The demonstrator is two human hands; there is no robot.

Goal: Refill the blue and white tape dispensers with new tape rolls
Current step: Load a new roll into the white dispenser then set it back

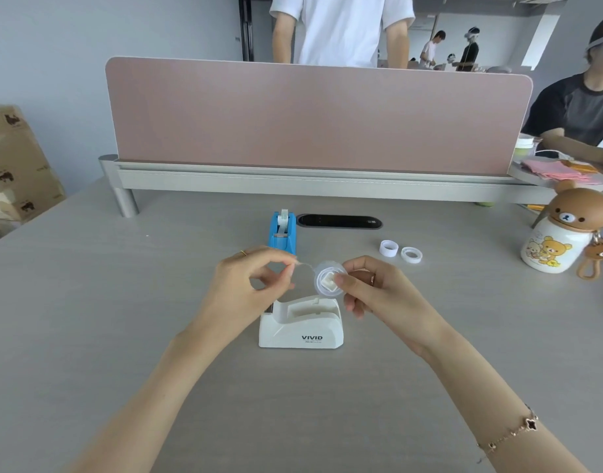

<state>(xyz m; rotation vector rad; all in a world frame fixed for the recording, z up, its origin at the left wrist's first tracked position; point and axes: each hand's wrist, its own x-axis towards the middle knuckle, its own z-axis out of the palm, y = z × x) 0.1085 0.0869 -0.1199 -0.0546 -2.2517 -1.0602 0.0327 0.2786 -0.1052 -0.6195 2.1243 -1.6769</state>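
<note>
White dispenser (pixel 300 322) sat empty; my right hand (pixel 371 288) gripped its new roll (pixel 329 279), left hand (pixel 248 285) pinching the tape end; blue dispenser (pixel 282 233) was loaded.

A: The light is bright, soft and even, and the grey bench (pixel 88 302) shows no glare.

B: Shadows are faint: a pale one lies under the hands (pixel 255 285) and beside the white dispenser (pixel 301 324).

A: The wide lens bends the pink divider (pixel 313 117) at its ends (its top edge bows clearly).

B: Focus is fair at centre; the far room looks soft and washed out.
</note>
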